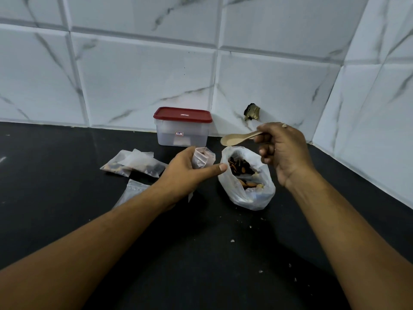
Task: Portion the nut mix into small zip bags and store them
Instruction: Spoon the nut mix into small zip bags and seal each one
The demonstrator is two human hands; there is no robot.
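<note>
On a black countertop (67, 220) set against a white marble-patterned tile wall (145, 74), the left hand (190, 170) grips a small zip bag (204, 156), fingers curled round it so that its mouth stands open and upward, while the thumb stretches out to the right and ends just beside the rim of a larger clear plastic bag (257, 196). That larger bag stands open on the counter between the two hands and holds the nut mix (241, 170), dark and brown pieces heaped inside. The right hand (285, 153) hovers above and behind it, pinching the handle of a wooden spoon (238, 138) between thumb and forefinger; the other fingers are curled under, and the spoon's bowl points left, raised over the far rim of the larger bag. The hands are apart, with the larger bag's mouth between them. To the left of the left hand lie filled zip bags (134, 165), overlapping one another, with dark contents showing through. Nearer, partly hidden under the left forearm, lies a flat zip bag (134, 191); whether it holds anything cannot be told. A clear storage container (182, 136) with its red lid (182, 114) on stands at the back against the wall. Pale crumbs (232, 240) are scattered on the counter in front of the larger bag
</note>
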